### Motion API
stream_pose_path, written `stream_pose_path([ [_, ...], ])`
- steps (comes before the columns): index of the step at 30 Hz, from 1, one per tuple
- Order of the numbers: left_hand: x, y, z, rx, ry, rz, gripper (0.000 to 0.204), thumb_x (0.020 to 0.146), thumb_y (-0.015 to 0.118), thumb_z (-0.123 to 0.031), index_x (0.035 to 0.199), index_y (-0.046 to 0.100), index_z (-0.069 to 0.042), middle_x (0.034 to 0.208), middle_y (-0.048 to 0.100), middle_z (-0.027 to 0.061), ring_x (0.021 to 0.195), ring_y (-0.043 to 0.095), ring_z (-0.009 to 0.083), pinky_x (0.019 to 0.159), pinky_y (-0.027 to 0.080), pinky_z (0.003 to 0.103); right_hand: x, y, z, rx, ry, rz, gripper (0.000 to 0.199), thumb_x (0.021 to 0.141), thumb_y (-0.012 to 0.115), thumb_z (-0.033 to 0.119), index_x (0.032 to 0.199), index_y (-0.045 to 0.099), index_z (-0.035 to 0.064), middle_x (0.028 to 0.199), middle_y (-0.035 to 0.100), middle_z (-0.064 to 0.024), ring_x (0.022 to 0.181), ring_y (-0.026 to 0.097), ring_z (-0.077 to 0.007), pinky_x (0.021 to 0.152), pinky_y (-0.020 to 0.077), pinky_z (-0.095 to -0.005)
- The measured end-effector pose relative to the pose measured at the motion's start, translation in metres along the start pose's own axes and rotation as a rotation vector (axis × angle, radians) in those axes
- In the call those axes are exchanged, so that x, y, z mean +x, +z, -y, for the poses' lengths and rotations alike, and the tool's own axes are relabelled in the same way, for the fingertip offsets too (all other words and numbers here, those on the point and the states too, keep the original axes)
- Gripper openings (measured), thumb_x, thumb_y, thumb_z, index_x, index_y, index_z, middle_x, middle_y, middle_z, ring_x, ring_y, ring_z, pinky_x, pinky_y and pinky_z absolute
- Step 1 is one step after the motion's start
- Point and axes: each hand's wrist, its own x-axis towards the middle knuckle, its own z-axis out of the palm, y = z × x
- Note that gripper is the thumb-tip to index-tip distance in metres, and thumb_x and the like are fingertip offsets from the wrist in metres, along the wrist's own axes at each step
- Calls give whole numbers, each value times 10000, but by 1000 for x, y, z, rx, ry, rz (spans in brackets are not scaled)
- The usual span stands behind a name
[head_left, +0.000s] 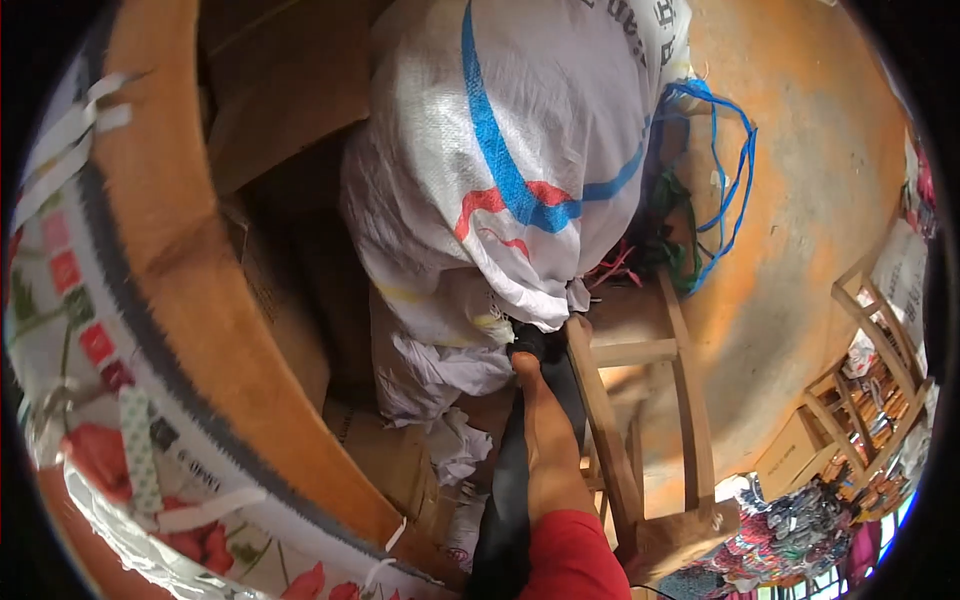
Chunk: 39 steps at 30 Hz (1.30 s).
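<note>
A large white woven sack (pixel 540 130) with blue and red stripes fills the upper middle. It bulges, and its lower end is bunched into folds. My bare right forearm (pixel 548 440), in a red sleeve (pixel 575 560), reaches up to that lower end. Something black (pixel 528 343) shows around the wrist or hand, right against the sack's bottom edge. The fingers of my right hand are hidden there, so whether they grip the sack cannot be seen. My left hand does not show. A wooden ladder-like frame (pixel 635 353) stands just right of the forearm.
Blue cord (pixel 745 170) loops beside the sack against an orange-brown wall (pixel 800 260). Cardboard boxes (pixel 385 455) and crumpled white sacking (pixel 455 450) lie below. A curved wooden edge (pixel 165 230) with flowered cloth runs down the left. Another wooden frame (pixel 880 350) and patterned bundles (pixel 790 530) are at right.
</note>
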Motion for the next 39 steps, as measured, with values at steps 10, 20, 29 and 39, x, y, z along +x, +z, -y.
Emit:
stream_pose_path([
  [10,-30,21,13,-75,-149,62,730,804,768,-456,1393,422,-198,1476,401,181,1298,414,433,1086,306,525,-16,110,-73,10,-289,-227,293,831,608,318,1009,731,119,989,714,-159,963,661,-431,858,523,-535],
  [20,-4,-27,-9,-80,-334,164,866,826,759,-491,1509,308,-208,1541,364,149,1373,382,401,1163,256,487,26,-167,134,-37,69,619,532,831,647,444,1269,656,141,1354,604,-164,1255,539,-407,1041,422,-501],
  [29,-32,-52,-56,-172,-410,-78,818,852,732,-486,1501,331,-190,1550,357,180,1394,367,415,1174,244,504,61,-262,163,130,-185,-123,495,986,449,348,1443,474,162,1491,464,-147,1350,464,-331,1114,389,-422],
  [39,19,-64,-51,-232,-438,-236,499,728,838,-282,1168,638,-157,1357,498,239,1148,490,498,940,417,577,143,-285,264,-211,-491,239,370,825,606,307,1089,715,73,1074,708,-208,1033,668,-413,954,518,-490],
])
